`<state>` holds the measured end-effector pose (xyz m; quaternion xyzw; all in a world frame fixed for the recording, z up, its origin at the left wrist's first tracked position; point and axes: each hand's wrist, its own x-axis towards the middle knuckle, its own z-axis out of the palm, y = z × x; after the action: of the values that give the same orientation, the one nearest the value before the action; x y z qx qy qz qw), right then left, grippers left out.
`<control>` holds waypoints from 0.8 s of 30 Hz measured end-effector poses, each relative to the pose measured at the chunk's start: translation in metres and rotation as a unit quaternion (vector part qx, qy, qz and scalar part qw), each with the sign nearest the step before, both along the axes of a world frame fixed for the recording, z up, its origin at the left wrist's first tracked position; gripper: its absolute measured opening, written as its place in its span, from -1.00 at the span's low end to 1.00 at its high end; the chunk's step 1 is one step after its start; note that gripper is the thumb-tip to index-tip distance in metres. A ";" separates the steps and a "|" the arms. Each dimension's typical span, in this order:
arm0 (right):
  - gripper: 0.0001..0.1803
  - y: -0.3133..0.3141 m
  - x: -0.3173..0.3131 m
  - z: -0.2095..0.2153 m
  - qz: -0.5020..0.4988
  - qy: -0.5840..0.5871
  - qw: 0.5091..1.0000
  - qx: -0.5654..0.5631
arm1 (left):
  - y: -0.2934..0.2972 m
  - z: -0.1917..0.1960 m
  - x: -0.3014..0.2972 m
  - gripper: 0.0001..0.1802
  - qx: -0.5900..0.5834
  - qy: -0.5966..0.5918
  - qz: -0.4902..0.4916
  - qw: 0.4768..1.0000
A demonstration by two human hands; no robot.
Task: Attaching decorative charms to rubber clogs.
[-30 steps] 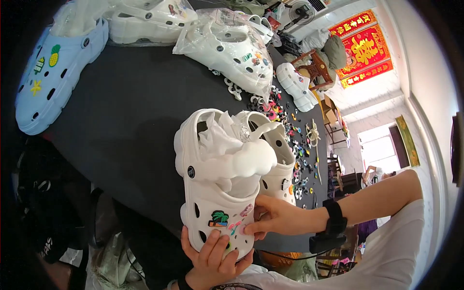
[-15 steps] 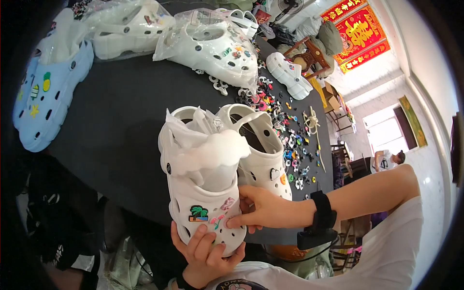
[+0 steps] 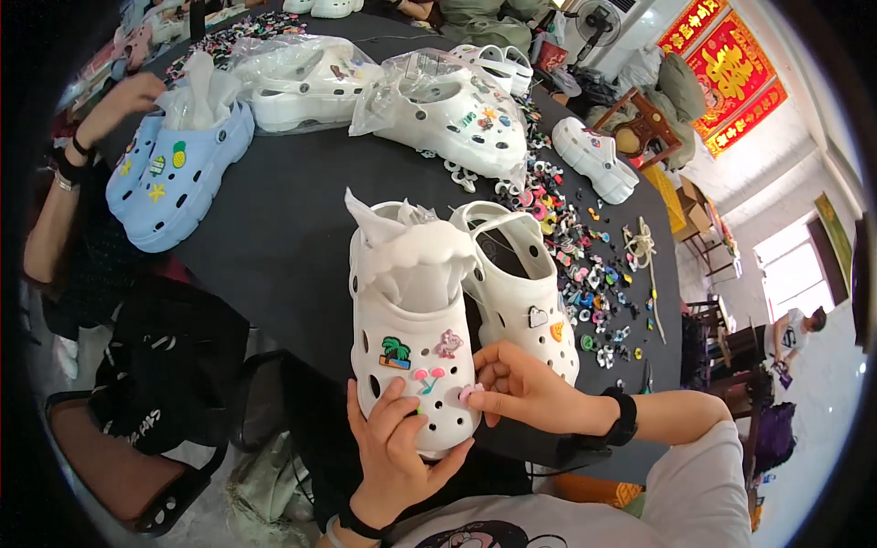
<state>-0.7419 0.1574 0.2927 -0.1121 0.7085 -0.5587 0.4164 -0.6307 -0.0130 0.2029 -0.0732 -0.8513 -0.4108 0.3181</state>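
A white clog (image 3: 416, 327) with white paper stuffed in its opening (image 3: 402, 245) stands on the black table, toe toward me. My left hand (image 3: 397, 452) wraps its toe from below, fingers over the upper. Between thumb and forefinger, my right hand (image 3: 530, 391) pinches a small pink shoe charm (image 3: 470, 393) at the right side of the toe. Set in the upper are a palm-tree charm (image 3: 396, 353), a pink figure charm (image 3: 449, 343) and a pink-and-teal cherry-like charm (image 3: 427, 379). A green charm at the toe is partly covered by my left fingers.
Another white clog (image 3: 521, 306) stands against the right side. Loose charms (image 3: 594, 283) lie scattered beyond it, near a coil of cord (image 3: 641, 242). Bagged white clogs (image 3: 452, 119) and blue clogs (image 3: 183, 187) sit farther back. A co-worker's arm (image 3: 64, 201) reaches in at left.
My right fingers have shifted off the cherry-like charm to the toe's right side, and a pink charm now shows in them. The view has swung, bringing the co-worker's arm in.
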 end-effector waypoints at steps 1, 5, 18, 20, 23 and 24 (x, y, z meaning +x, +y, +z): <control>-0.53 0.002 0.001 -0.003 -0.004 0.006 1.000 -0.018 | 0.001 0.002 0.000 -0.27 0.008 -0.005 0.001 1.000; -0.59 0.001 0.005 -0.005 -0.025 -0.002 0.999 -0.046 | -0.004 0.006 -0.002 -0.26 0.002 -0.003 -0.006 1.000; -0.79 0.003 0.021 -0.021 -0.049 -0.047 0.972 -0.226 | -0.019 0.021 0.003 -0.28 -0.027 -0.053 -0.009 0.998; -0.78 0.003 0.023 -0.020 -0.037 -0.038 0.969 -0.243 | -0.021 0.024 0.006 -0.30 -0.030 -0.051 -0.011 0.998; -0.81 -0.001 0.017 -0.017 0.020 0.173 0.968 -0.181 | -0.019 0.036 0.007 -0.58 0.100 -0.082 -0.018 0.991; -0.81 -0.002 0.013 -0.016 0.017 0.172 0.967 -0.185 | -0.020 0.043 0.006 -0.58 0.095 -0.084 -0.020 0.992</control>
<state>-0.7287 0.1550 0.2768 -0.2935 0.6519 -0.6450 0.2698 -0.6249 -0.0328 0.2455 -0.0249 -0.8304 -0.5010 0.2426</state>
